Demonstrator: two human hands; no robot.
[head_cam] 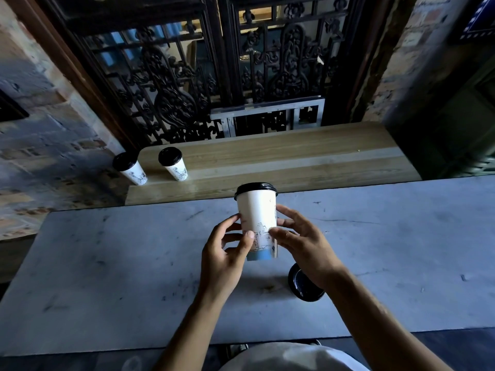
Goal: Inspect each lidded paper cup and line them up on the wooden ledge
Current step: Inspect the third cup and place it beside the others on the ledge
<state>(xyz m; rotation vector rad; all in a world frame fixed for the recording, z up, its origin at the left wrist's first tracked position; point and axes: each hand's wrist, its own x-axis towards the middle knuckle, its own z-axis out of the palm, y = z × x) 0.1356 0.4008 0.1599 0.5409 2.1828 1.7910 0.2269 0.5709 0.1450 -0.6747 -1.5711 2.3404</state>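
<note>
A white paper cup (257,210) with a black lid, line drawings and a blue base is held upright above the grey stone table (134,263). My left hand (225,253) grips its left side with fingertips. My right hand (302,245) grips its right side. Two more lidded cups (174,164) (131,170) stand side by side at the left end of the wooden ledge (294,156). Another black-lidded cup (302,285) stands on the table under my right wrist, partly hidden.
A dark ornate metal grille (214,76) rises behind the ledge, with a small metal frame (267,116) at its foot. Brick walls flank both sides. My lap in light clothing (289,357) shows below the table's near edge.
</note>
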